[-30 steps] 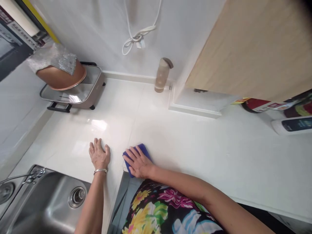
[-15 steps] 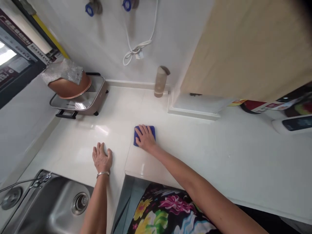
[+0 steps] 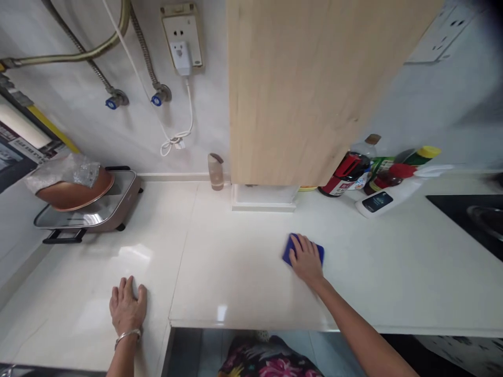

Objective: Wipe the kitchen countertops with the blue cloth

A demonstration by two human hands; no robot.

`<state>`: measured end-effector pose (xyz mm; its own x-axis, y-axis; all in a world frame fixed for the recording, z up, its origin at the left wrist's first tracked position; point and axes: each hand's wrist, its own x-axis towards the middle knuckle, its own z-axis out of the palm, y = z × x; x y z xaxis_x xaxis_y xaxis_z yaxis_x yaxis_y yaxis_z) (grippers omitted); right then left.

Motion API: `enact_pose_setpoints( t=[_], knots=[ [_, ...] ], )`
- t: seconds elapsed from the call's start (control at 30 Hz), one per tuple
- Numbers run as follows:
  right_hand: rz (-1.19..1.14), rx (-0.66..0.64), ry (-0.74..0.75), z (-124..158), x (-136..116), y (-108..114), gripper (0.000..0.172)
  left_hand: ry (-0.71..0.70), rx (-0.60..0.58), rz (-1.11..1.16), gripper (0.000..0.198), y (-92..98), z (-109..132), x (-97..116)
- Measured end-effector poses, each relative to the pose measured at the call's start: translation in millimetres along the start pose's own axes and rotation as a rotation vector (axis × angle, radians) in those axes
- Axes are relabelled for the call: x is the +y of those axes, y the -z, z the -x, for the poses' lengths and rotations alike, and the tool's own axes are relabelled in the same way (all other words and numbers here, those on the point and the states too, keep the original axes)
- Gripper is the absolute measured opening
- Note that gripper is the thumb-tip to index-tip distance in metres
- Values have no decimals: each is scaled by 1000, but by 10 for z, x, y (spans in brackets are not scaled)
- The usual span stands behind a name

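My right hand (image 3: pixel 307 259) presses down on a folded blue cloth (image 3: pixel 288 250) on the white countertop (image 3: pixel 231 272), its fingers spread over the top and the cloth's edges showing around them. To the left, my left hand (image 3: pixel 128 306) rests flat on the counter with fingers apart and holds nothing. A bracelet (image 3: pixel 128 335) circles that wrist.
An electric griddle (image 3: pixel 121 201) carrying a copper-coloured pot (image 3: pixel 74 195) stands at the back left. A translucent bottle (image 3: pixel 216 173) is against the wall. Below a wooden cabinet (image 3: pixel 291 89) are a white spray bottle (image 3: pixel 387 196) and sauce bottles (image 3: pixel 346 173). A black hob (image 3: pixel 467 214) lies far right.
My right hand has slid the blue cloth rightward along the counter. The view has turned right, bringing the bottles and hob into sight; my left hand stays flat on the counter.
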<state>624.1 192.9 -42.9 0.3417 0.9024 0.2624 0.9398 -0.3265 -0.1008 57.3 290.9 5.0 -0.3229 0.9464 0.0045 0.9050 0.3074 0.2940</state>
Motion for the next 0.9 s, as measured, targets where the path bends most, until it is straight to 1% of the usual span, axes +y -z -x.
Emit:
enact_pose_setpoints(
  t=[0.07,0.1,0.17,0.23,0.3,0.37,0.4,0.47,0.57,0.77,0.9],
  knots=[
    [32,34,-55,315,284,42,57,2,-1,-10,75,-9,-30,3],
    [40,47,-64,478,370,64,58,5,2,-14,75,-19,-42,3],
    [42,59,-62,792,423,106,59,6,14,-23,76,-40,-51,1],
    [28,61,-55,1054,323,143,62,-3,30,-26,76,-51,-41,1],
    [1,48,-20,1227,97,176,65,-11,39,-25,75,-48,-21,6],
    [-33,21,49,1279,-211,203,68,-10,38,-21,75,-35,-2,18],
    [-51,3,95,1253,-379,212,70,-4,36,-18,75,-28,4,24],
    [-87,-43,208,1092,-710,215,71,7,30,-13,75,-16,12,36],
    [-124,-114,372,622,-1146,170,66,3,29,-7,75,-6,20,44],
    [-194,-212,469,-564,-1960,-43,60,-14,40,-16,73,-3,43,-2],
    [-272,-241,578,-1222,-2535,-205,57,-12,44,-20,72,-102,19,-92]
  ],
)
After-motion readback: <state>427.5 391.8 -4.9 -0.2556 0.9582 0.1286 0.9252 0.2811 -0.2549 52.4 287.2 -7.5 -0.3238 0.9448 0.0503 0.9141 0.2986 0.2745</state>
